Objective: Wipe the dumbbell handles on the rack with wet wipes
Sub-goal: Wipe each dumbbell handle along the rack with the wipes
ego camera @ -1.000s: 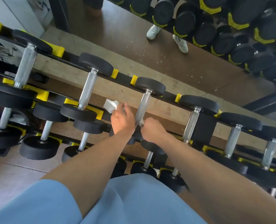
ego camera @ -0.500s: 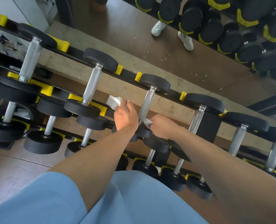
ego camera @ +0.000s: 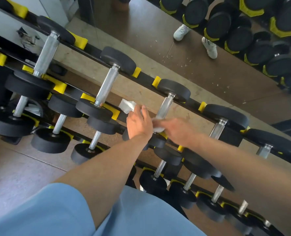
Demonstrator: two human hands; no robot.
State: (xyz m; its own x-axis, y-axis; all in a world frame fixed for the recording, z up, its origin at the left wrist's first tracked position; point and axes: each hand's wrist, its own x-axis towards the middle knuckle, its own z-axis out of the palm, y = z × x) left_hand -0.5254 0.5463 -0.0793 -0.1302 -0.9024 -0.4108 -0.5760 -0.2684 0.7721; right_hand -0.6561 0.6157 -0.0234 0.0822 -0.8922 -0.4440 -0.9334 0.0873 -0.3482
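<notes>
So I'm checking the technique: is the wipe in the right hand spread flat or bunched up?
Bunched: the wipe shows as a crumpled wad against the dumbbell handle under the blurred right hand.

A gym: tiered rack [ego camera: 146, 78] of black dumbbells [ego camera: 107, 86], wall mirror [ego camera: 201, 48] reflecting more weights.

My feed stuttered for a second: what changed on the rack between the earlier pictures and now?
The right hand slid its wipe up the dumbbell handle from the lower end. The left hand stays beside the handle, still holding the other wipe. The dumbbells have not moved.
</notes>
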